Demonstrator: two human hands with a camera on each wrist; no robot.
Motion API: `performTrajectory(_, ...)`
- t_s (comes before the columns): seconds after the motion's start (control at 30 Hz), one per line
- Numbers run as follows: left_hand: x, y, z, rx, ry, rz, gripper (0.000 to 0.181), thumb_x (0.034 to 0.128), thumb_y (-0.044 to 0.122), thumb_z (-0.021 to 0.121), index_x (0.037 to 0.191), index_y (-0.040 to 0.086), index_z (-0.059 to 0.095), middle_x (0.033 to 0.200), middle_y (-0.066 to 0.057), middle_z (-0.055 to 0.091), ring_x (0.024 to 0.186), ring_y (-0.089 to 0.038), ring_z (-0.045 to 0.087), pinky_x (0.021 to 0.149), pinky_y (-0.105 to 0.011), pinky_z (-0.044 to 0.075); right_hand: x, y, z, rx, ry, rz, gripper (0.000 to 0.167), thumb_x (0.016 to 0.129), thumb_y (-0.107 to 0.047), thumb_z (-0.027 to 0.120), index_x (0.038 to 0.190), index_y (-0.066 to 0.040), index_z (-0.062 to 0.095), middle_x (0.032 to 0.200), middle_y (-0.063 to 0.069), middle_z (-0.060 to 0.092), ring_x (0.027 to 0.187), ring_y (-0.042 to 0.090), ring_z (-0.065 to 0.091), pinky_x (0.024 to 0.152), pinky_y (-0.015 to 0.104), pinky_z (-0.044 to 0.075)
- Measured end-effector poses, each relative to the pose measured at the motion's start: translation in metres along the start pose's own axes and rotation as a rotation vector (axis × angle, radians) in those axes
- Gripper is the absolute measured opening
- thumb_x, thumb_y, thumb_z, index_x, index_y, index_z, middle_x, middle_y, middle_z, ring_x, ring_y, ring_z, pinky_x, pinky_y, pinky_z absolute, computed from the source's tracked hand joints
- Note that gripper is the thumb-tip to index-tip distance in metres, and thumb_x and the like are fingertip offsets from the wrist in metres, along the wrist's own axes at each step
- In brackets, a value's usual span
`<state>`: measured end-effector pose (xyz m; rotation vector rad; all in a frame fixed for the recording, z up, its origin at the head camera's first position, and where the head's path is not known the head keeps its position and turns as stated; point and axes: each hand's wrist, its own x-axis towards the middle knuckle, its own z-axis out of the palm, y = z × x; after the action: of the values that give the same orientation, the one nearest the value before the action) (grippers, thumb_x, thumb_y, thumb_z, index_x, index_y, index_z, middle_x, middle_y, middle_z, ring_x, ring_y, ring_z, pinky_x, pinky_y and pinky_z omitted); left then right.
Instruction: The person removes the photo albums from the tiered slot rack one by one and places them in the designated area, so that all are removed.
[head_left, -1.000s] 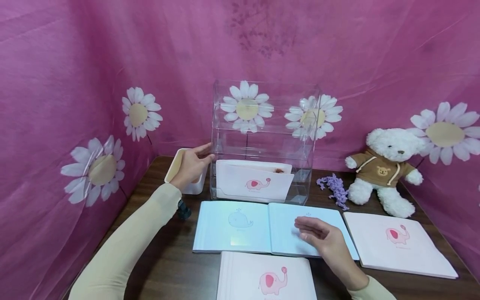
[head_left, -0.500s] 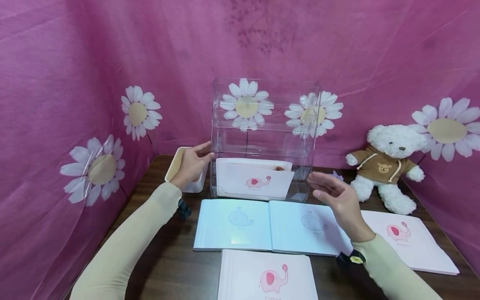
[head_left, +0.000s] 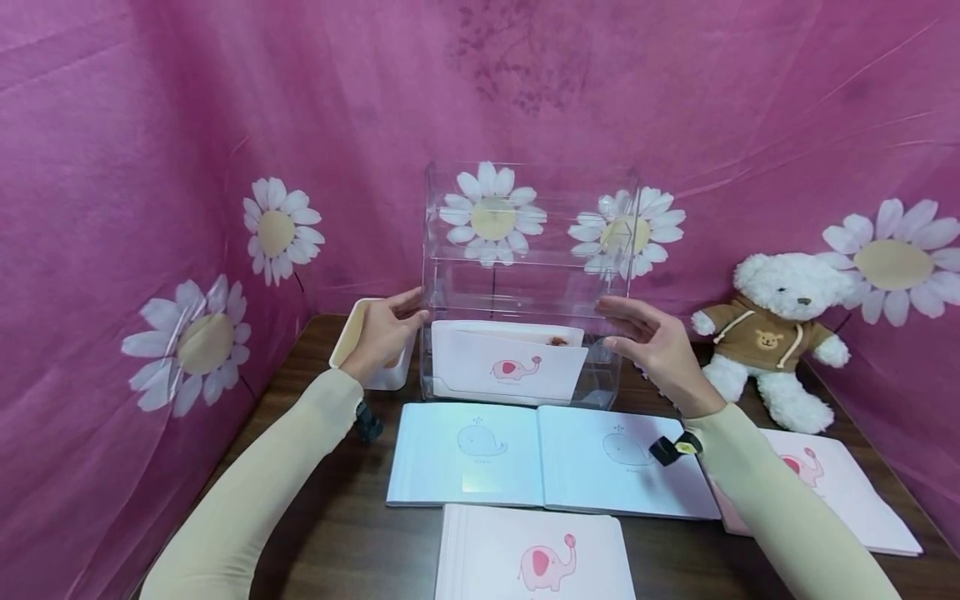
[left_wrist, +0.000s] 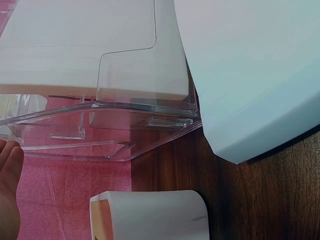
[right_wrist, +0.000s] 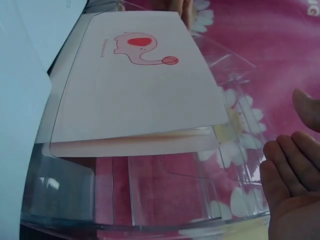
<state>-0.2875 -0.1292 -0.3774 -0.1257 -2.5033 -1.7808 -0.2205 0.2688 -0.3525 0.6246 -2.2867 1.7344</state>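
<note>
A clear acrylic rack [head_left: 525,287] with stepped tiers stands at the back of the table. A white booklet with a pink elephant [head_left: 480,362] leans in its lowest tier, seen close up in the right wrist view as an elephant booklet [right_wrist: 135,95]. My left hand [head_left: 382,333] is at the rack's left side, fingers extended to its edge. On the other side my right hand [head_left: 654,348] has straight fingers and a spread thumb, its fingertips by the rack's right wall. Whether they touch it, I cannot tell. In the right wrist view that hand [right_wrist: 295,185] holds nothing.
An open whale booklet [head_left: 480,450] lies before the rack, with an elephant booklet [head_left: 487,554] nearer me. Another elephant booklet [head_left: 862,508] is partly under my right forearm. A white bin [head_left: 393,375] stands behind my left hand; a teddy bear [head_left: 772,333] sits at right.
My right hand has risen from over the whale booklet, out to the right and then in to the rack's right side. The left hand has stayed at the rack's left edge.
</note>
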Motion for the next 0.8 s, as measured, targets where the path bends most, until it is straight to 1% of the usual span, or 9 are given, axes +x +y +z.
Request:
performTrajectory(0.1,0.0,-0.001,0.0,0.009,0.007,0.004,0.055,0.0979,0.016,0.068,0.15,0.017,0.051,0.148,-0.009,0.059,0.13,-0.024,0.063,0.106,-0.039,0.054,0.009,0.004,0.005,-0.029,-0.042,-0.007,0.056,0.09,0.003,0.072,0.143,0.0,0.054,0.137,0.003,0.066,0.123,0.002,0.063,0.097,0.012,0.054)
performTrajectory(0.2,0.001,-0.002,0.0,0.007,0.009,0.013,0.055,0.0978,0.015,0.068,0.15,0.016,0.051,0.148,-0.009,0.059,0.13,-0.025,0.063,0.106,-0.039,0.054,0.017,0.008,0.01,-0.049,-0.092,0.002,0.058,0.09,0.002,0.072,0.144,0.001,0.053,0.139,0.007,0.064,0.123,0.002,0.063,0.098,0.015,0.055)
performTrajectory(0.33,0.002,-0.003,-0.001,-0.01,0.002,0.025,0.055,0.0976,0.014,0.068,0.15,0.016,0.051,0.147,-0.01,0.06,0.13,-0.025,0.063,0.106,-0.038,0.055,0.026,0.013,0.017,-0.088,-0.145,0.033,0.058,0.09,0.002,0.072,0.144,-0.001,0.052,0.144,0.023,0.057,0.133,0.025,0.059,0.103,0.018,0.053)
performTrajectory(0.43,0.002,-0.003,-0.001,-0.015,0.0,0.029,0.055,0.0975,0.014,0.068,0.15,0.016,0.051,0.147,-0.01,0.06,0.128,-0.025,0.064,0.105,-0.038,0.055,0.03,0.016,0.022,-0.118,-0.173,0.061,0.058,0.09,0.0,0.073,0.145,-0.002,0.052,0.147,0.023,0.055,0.139,0.038,0.051,0.109,0.023,0.049)
performTrajectory(0.53,0.003,-0.002,-0.002,-0.012,0.001,0.03,0.055,0.0974,0.013,0.068,0.15,0.016,0.051,0.146,-0.01,0.06,0.128,-0.025,0.065,0.104,-0.038,0.056,0.033,0.018,0.027,-0.155,-0.202,0.087,0.06,0.091,-0.005,0.074,0.146,-0.005,0.052,0.149,0.019,0.054,0.142,0.037,0.049,0.116,0.034,0.045)
performTrajectory(0.6,0.003,-0.001,-0.002,-0.005,0.001,0.028,0.055,0.0974,0.014,0.068,0.15,0.016,0.051,0.146,-0.01,0.06,0.128,-0.025,0.064,0.104,-0.038,0.055,0.035,0.019,0.029,-0.154,-0.212,0.096,0.06,0.091,-0.006,0.075,0.146,-0.006,0.052,0.15,0.017,0.054,0.143,0.035,0.048,0.118,0.042,0.043)
performTrajectory(0.67,0.002,-0.001,-0.001,-0.001,-0.001,0.022,0.055,0.0974,0.014,0.068,0.15,0.017,0.051,0.146,-0.009,0.061,0.129,-0.024,0.064,0.105,-0.038,0.055,0.035,0.021,0.031,-0.149,-0.218,0.096,0.06,0.091,-0.005,0.075,0.146,-0.007,0.052,0.15,0.016,0.054,0.143,0.034,0.048,0.118,0.046,0.042)
performTrajectory(0.73,0.002,-0.001,-0.001,0.001,-0.004,0.019,0.055,0.0975,0.014,0.068,0.15,0.016,0.051,0.146,-0.01,0.06,0.13,-0.024,0.063,0.105,-0.039,0.055,0.036,0.022,0.033,-0.14,-0.219,0.092,0.059,0.09,-0.004,0.074,0.146,-0.007,0.053,0.149,0.015,0.055,0.142,0.034,0.05,0.117,0.043,0.044)
performTrajectory(0.8,0.001,-0.002,0.0,0.003,-0.006,0.02,0.055,0.0976,0.014,0.068,0.15,0.015,0.051,0.146,-0.01,0.061,0.13,-0.024,0.063,0.106,-0.038,0.055,0.036,0.023,0.035,-0.131,-0.22,0.091,0.059,0.09,-0.003,0.074,0.145,-0.007,0.054,0.148,0.015,0.056,0.14,0.035,0.051,0.115,0.037,0.048)
